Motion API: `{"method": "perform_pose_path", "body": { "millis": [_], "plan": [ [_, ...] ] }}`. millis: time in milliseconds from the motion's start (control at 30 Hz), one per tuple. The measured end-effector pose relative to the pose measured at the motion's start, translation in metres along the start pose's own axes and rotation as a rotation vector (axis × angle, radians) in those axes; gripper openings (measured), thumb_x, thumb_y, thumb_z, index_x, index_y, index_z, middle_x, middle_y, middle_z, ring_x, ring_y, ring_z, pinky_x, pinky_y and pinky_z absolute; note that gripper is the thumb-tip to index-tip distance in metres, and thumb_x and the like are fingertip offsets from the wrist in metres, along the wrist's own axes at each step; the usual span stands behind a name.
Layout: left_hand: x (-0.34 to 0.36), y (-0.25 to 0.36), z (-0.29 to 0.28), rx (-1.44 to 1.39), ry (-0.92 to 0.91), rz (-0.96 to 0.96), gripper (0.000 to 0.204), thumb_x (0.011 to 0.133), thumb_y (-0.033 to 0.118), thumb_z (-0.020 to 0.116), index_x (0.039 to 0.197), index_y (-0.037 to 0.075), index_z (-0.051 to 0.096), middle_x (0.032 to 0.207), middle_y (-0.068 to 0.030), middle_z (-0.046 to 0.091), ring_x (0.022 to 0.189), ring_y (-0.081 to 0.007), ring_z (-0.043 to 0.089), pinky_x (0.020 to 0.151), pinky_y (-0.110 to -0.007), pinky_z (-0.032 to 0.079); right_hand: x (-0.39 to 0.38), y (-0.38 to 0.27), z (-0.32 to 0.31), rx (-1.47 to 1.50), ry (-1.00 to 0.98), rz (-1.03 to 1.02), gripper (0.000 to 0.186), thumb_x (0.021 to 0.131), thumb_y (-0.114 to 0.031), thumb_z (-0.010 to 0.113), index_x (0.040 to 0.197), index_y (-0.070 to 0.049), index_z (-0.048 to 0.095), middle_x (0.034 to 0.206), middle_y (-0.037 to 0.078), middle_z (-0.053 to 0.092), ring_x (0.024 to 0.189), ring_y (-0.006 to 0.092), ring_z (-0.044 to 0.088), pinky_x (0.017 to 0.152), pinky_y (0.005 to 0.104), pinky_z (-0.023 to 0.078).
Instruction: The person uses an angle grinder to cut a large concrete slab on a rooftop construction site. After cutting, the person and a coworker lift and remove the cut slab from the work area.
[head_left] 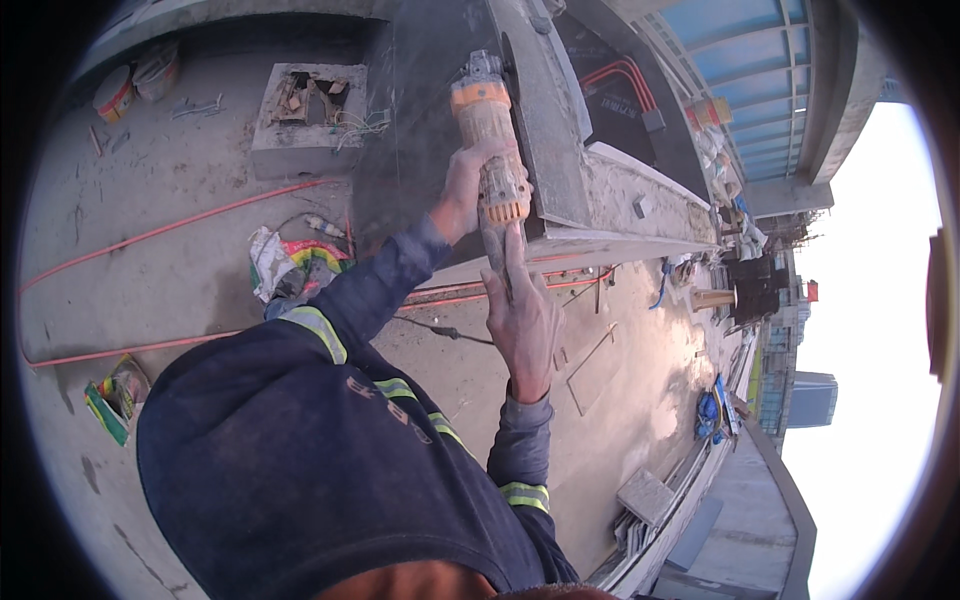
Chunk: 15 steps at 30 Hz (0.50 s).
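Both hands are on a dusty orange angle grinder [490, 140], which points away from me. My left hand [467, 185] wraps round the middle of its body. My right hand [522, 325] is closed round the narrow rear handle, one finger stretched along it toward the casing. At its far end, the grinder's metal head [482, 68] lies beside the edge of a grey concrete ledge [550, 140]. A dark disc shows at that edge; whether it touches the concrete I cannot tell. On the left of the grinder is a dark grey surface [405, 130].
A square concrete block with a rubble-filled opening [268, 150] and two buckets [115, 92] are at the upper left. A red pipe or hose [150, 235] crosses the floor. Colourful sacks [320, 253] lie by my left arm. Stacked slabs [645, 497] lie at the lower right.
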<state>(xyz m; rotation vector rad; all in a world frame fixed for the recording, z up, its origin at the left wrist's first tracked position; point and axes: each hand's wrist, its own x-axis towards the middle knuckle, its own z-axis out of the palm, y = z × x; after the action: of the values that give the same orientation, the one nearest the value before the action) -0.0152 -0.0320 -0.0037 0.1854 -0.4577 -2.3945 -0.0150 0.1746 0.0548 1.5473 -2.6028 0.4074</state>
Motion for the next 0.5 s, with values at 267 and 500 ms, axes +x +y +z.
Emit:
{"method": "perform_pose_path", "body": {
  "millis": [267, 500],
  "plan": [
    [-0.009, 0.000, 0.006, 0.007, 0.017, -0.029, 0.042, 0.095, 0.034, 0.074, 0.116, 0.001, 0.060, 0.090, -0.0171, 0.071, 0.077, -0.0330, 0.078, 0.068, -0.044, 0.066, -0.007, -0.001, 0.001, 0.019, 0.024, -0.018, 0.071, 0.104, -0.028, 0.071, 0.169, -0.018, 0.044, 0.090, 0.023, 0.073, 0.075, 0.0371, 0.072, 0.065, 0.0465, 0.052],
    [-0.030, -0.004, 0.009, 0.031, -0.010, -0.010, 0.041, 0.096, 0.034, 0.073, 0.116, 0.001, 0.060, 0.091, -0.0169, 0.071, 0.077, -0.0326, 0.078, 0.067, -0.044, 0.067, -0.028, -0.004, -0.005, 0.072, 0.038, -0.012, 0.072, 0.103, -0.028, 0.071, 0.169, -0.018, 0.044, 0.093, 0.024, 0.074, 0.076, 0.0382, 0.072, 0.067, 0.0471, 0.053]
  ]
}}
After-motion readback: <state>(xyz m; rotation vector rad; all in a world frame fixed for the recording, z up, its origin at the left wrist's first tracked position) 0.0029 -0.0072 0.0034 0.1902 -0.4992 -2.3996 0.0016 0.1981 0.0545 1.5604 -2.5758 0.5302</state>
